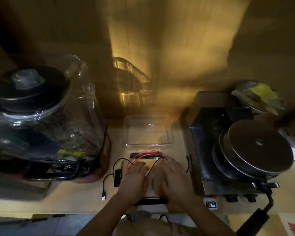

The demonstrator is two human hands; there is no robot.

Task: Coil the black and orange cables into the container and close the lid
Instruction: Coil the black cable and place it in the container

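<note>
**Inspector:** Fingers first. Left hand (134, 180) lies flat, fingers straight, pressing down in the container (142, 197). Right hand (171, 176) likewise flat and spread; motion blur leaves it unclear whether any finger is hooked round a wire.

**Clerk:** And the cables?

**Inspector:** Orange cable (144, 155) loops at the far edge of the container, running under the fingertips. Black cable (117, 165) arcs out over the left wall, its plug (103, 196) lying on the counter (71, 195), well outside. A clear tray (148, 130), probably the lid, sits just beyond.

**Clerk:** Risks?

**Inspector:** In my judgement, springy wire will pop up once pressure lifts. The trailing black length could be pinched under the lid, preventing closure. The stove (228, 150) stands close on the right.
</note>
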